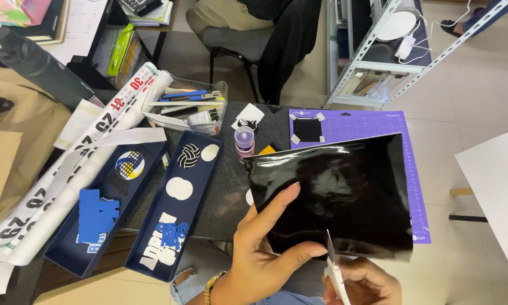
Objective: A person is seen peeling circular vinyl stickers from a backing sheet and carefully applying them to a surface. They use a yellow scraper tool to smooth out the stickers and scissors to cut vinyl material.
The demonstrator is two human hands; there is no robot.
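The left hand [259,248] was clamped on the lower left corner of a glossy black vinyl sheet [344,192], thumb across the front face and fingers behind it. The sheet was held upright above the lap, clear of the counter [226,192]. Just right of that hand, the right hand [361,282] was closed around a pair of scissors [332,265], the blades rising to meet the bottom edge of the sheet beside the left thumb.

Risk assessment: the blades stood very near the left thumb, so a slip could nick it. The sheet was supported at one corner only; it could flex or droop and cause a crooked cut.

Beyond the hands, behind the sheet, a purple cutting mat [367,127] lay on the counter with a black square [307,130] taped to it. Left of the hands stood two navy trays [175,209] holding cut letters and round stickers, and a small purple-capped bottle [244,141]. Farther left lay a roll of printed numerals [68,169]; farther back, a clear plastic tool tray [192,104].
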